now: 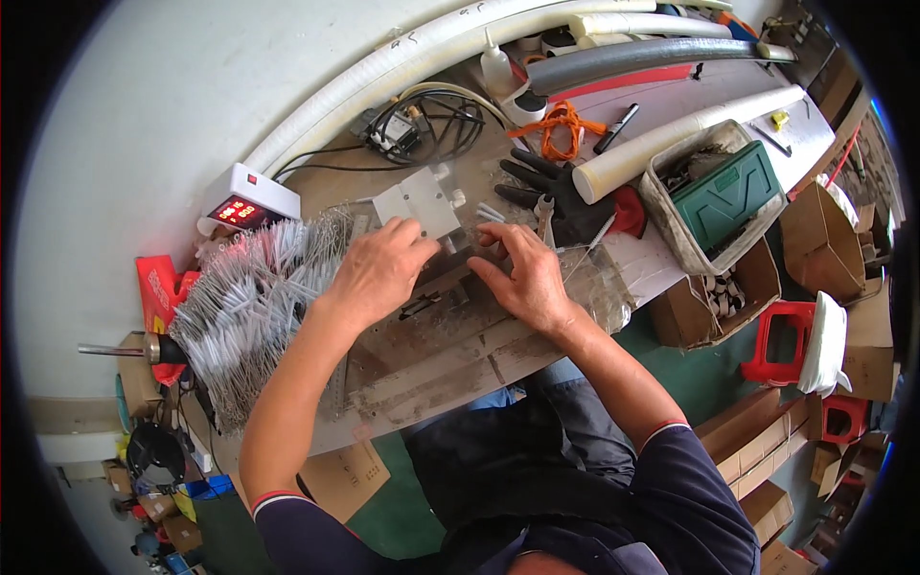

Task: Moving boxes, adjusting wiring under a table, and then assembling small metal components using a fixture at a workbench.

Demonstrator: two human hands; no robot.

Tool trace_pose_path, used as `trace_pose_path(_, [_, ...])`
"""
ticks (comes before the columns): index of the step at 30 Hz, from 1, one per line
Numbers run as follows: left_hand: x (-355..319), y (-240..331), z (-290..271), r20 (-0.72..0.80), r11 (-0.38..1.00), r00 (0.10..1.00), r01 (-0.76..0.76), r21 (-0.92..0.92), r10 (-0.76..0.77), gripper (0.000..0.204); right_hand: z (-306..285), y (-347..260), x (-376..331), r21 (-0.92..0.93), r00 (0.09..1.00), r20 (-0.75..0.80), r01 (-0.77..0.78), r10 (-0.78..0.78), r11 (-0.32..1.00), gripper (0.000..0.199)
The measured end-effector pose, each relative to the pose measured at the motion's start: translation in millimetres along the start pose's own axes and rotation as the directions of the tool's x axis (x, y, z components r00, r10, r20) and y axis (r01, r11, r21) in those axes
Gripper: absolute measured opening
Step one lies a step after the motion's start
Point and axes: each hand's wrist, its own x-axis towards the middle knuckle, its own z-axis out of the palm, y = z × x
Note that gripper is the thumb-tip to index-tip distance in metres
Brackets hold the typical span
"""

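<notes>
Navy sleeves [692,503] are seen nearest, with bare forearms [628,369] stretched over the desk [656,257]. The two hands are held apart from each other: the left hand [381,266] is curled at the near edge of a pale grey block [418,203] on the desk, and whether anything is gripped by it cannot be told; the right hand [527,280] is held to the block's right, thumb and forefinger parted. Wires and whitish tubes [264,287] are heaped left of the left forearm. Beyond the right hand, a wrench [544,213] and a black glove [573,196] are laid close together. Farther off, a coiled black cable [471,117], an orange cord [561,123] and a marker [616,128] are spread out, and long pale pipes [364,81] are lined along the wall [172,115].
</notes>
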Motion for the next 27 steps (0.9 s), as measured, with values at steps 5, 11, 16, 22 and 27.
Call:
trace_pose_path(5, [-15, 9, 4, 0.049, 0.994, 0.993, 0.102, 0.026, -0.104, 0.026, 0, -5, 0, -0.042, 0.999, 0.045, 0.029, -0.027, 0.999, 0.042])
trace_pose_path(11, [-14, 12, -4, 0.189, 0.990, 0.972, 0.129, 0.066, -0.139, 0.041, 7, -3, -5, -0.050, 1.000, -0.011, 0.025, -0.026, 0.998, 0.038])
trace_pose_path(16, [-13, 15, -3, 0.233, 0.987, 0.960, 0.138, 0.081, -0.153, 0.042, 9, -1, -8, -0.120, 0.998, -0.020, 0.049, -0.052, 0.992, 0.037])
trace_pose_path(22, [-15, 23, -3, 0.204, 0.977, 0.956, 0.200, 0.079, -0.213, 0.041, 4, -10, -5, -0.095, 0.998, 0.023, -0.050, 0.052, 0.994, 0.039])
trace_pose_path(27, [-22, 18, 1, 0.177, 0.977, 0.961, 0.211, 0.032, -0.214, 0.040, 0, -23, 9, -0.053, 0.979, 0.116, -0.165, 0.170, 0.985, 0.042])
